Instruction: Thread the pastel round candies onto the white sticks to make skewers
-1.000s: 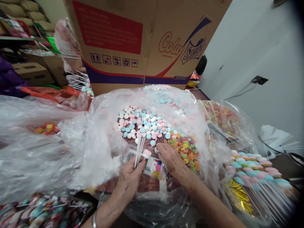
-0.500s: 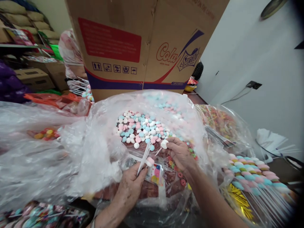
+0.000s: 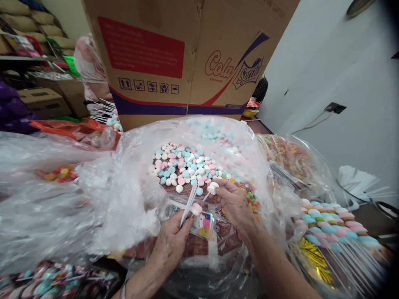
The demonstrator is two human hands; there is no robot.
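My left hand (image 3: 174, 232) is closed round a bundle of white sticks (image 3: 189, 203), which point up and away. A pink candy (image 3: 196, 208) sits against the sticks by the left thumb. Between thumb and fingers, my right hand (image 3: 232, 199) pinches a white candy (image 3: 213, 188), with a thin white stick slanting down-left from it. Just beyond both hands, pink, blue and white round candies (image 3: 187, 166) lie spread in an open clear plastic bag (image 3: 137, 153). Small ring candies (image 3: 249, 193) lie beside my right hand, partly hidden by it.
A large cardboard box (image 3: 149, 50) stands behind the bag. At the right lie finished candy skewers (image 3: 333, 224), yellow foil ties (image 3: 314, 261) and a bag of gummy candies (image 3: 286, 153). Wrapped candies (image 3: 56, 280) sit lower left. A person (image 3: 90, 66) is partly hidden behind the box.
My right hand has moved slightly left with the white candy, nearer the left hand's sticks. More ring candies show beside it. The left hand has hardly moved.
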